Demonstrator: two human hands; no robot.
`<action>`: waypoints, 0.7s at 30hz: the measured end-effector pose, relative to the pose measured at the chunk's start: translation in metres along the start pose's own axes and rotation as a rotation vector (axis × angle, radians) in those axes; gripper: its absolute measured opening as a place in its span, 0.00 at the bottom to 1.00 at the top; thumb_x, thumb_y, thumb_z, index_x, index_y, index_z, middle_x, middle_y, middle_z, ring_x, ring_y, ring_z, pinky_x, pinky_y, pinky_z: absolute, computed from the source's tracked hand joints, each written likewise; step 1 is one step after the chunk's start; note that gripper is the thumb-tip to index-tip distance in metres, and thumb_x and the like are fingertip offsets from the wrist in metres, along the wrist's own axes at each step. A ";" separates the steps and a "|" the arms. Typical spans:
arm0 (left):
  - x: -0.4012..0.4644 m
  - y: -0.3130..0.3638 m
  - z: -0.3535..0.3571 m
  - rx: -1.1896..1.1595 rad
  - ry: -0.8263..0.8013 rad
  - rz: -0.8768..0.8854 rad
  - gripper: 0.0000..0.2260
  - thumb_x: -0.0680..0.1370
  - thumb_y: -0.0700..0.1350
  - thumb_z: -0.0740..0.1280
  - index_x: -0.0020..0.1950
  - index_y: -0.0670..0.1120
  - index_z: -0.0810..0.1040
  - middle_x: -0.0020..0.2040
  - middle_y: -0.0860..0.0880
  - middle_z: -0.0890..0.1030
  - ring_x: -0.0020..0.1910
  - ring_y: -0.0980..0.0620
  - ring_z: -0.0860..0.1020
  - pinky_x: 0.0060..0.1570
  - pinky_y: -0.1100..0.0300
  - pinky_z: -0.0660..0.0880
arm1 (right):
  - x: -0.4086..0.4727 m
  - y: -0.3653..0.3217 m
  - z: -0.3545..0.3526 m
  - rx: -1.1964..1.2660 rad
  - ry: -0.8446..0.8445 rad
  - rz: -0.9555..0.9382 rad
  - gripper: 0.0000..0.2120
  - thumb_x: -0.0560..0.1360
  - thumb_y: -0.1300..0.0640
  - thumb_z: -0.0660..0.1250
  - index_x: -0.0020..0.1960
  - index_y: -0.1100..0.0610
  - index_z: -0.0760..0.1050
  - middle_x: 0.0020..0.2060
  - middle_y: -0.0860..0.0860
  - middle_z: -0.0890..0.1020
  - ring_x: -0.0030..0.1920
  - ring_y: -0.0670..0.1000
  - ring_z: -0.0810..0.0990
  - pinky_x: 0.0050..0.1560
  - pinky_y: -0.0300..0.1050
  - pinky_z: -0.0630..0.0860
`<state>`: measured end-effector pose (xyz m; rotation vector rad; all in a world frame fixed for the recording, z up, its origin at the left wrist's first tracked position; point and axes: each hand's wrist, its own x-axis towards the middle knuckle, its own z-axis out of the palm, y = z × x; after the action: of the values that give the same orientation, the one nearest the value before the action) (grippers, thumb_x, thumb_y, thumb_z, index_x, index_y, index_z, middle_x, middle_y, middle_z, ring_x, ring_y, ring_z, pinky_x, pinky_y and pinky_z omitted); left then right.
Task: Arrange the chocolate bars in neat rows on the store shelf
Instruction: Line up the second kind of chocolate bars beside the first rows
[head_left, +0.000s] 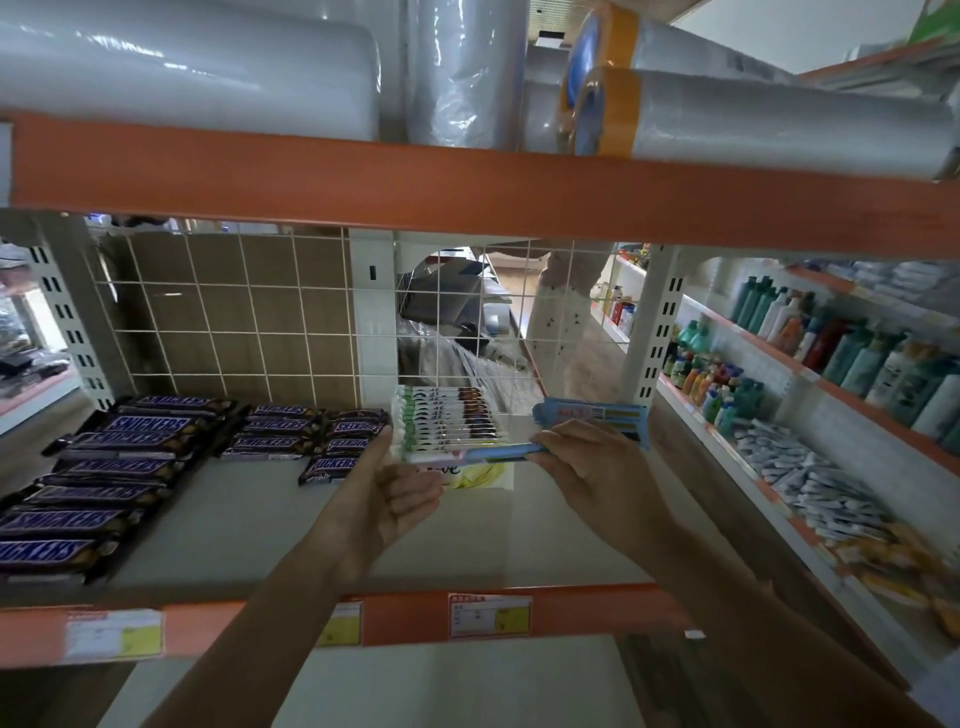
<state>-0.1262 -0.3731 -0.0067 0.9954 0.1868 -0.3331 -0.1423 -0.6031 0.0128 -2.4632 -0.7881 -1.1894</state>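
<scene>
The right hand (582, 462) pinches the end of a blue-wrapped bar (488, 453), held edge-on just in front of the row of white-and-green bars (447, 422) standing on edge at the back of the shelf (249, 525). A second blue bar (592, 415) shows just above the knuckles; whether the same hand holds it I cannot tell. The left hand (395, 493), fingers loosely straight, steadies the near end of that row and the blue bar's other tip. A pale yellow packet (483, 475) lies flat beneath them. To the left, Snickers bars (104, 467) lie in overlapping columns, some askew.

To seat this bar well, I'd keep it parallel to the standing row, slide it flush against the front one, and let the left hand brace the stack so nothing topples. Ends should line up before the fingers let go.
</scene>
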 end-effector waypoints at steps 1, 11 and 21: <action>-0.002 0.001 -0.001 0.023 -0.004 -0.031 0.22 0.76 0.57 0.61 0.51 0.38 0.73 0.40 0.40 0.84 0.37 0.48 0.83 0.36 0.57 0.81 | 0.000 -0.001 0.000 -0.085 0.035 -0.098 0.12 0.74 0.52 0.62 0.46 0.58 0.82 0.38 0.48 0.82 0.39 0.48 0.80 0.40 0.41 0.77; -0.012 0.000 -0.005 0.049 0.020 0.003 0.05 0.77 0.36 0.62 0.42 0.39 0.75 0.28 0.42 0.81 0.27 0.52 0.81 0.28 0.61 0.79 | -0.014 -0.004 0.011 -0.326 0.106 -0.421 0.12 0.72 0.59 0.66 0.55 0.56 0.72 0.48 0.51 0.84 0.53 0.49 0.73 0.51 0.42 0.70; -0.010 -0.009 -0.006 0.128 0.016 0.168 0.05 0.77 0.36 0.62 0.42 0.38 0.75 0.28 0.40 0.81 0.28 0.50 0.82 0.31 0.61 0.80 | 0.005 -0.008 0.009 0.502 -0.052 0.653 0.08 0.79 0.60 0.60 0.52 0.62 0.77 0.40 0.53 0.80 0.35 0.38 0.78 0.36 0.28 0.72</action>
<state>-0.1385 -0.3705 -0.0137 1.1322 0.0965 -0.1850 -0.1386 -0.5910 0.0119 -2.0747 -0.2059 -0.5976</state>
